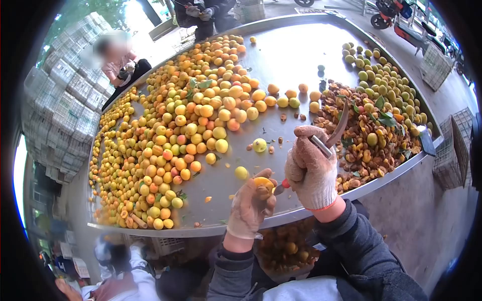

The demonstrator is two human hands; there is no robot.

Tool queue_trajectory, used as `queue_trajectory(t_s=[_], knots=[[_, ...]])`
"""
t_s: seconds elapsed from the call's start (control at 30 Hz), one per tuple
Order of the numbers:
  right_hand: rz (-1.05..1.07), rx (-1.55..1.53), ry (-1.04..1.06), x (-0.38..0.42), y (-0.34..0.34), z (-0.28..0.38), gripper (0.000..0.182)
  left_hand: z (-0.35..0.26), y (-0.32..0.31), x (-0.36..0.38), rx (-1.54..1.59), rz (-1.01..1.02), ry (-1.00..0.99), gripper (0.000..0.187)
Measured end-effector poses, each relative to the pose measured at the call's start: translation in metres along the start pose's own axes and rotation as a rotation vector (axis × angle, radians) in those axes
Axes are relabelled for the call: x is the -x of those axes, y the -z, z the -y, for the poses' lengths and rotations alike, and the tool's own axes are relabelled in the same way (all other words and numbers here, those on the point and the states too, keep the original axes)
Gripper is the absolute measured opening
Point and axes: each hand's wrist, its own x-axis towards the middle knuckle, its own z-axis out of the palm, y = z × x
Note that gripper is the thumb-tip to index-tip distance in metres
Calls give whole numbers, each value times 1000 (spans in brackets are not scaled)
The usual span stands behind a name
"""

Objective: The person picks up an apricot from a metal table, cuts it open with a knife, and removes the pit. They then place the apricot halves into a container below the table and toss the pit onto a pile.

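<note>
My left hand (251, 204), in a stained glove, holds a cut apricot (263, 183) with its orange flesh showing. Wrapped in a gloved fist, my right hand (312, 170) grips a knife with a curved brown part (340, 124) and a metal tube (321, 146) sticking out above; a red piece (285, 183) and a short blade show below, beside the apricot. Both hands are over the near edge of the metal table (221, 198). Just beyond my left hand lies a yellow-green apricot (241, 172).
Whole apricots (175, 120) cover the table's left side. Pits and scraps (374, 150) are heaped at right, below green fruit (384, 83). A container of pieces (286, 246) sits beneath the near edge. Crates (449, 155) stand right. Other people (118, 67) are at the far, left and lower-left sides.
</note>
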Motion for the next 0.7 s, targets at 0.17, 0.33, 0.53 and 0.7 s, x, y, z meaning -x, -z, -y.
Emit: queue_trajectory(t_s=[0.17, 0.33, 0.53, 0.7], knots=[[6, 13, 79, 2, 3, 2, 13, 16, 2, -5, -79, 51, -10, 57], [1, 132, 167, 6, 4, 5, 14, 17, -17, -6, 28, 19, 49, 58], [131, 345, 307, 6, 16, -2, 18, 20, -23, -2, -233, -63, -39, 60], [383, 567, 896, -13, 12, -27, 18, 28, -11, -5, -433, -131, -165, 51]])
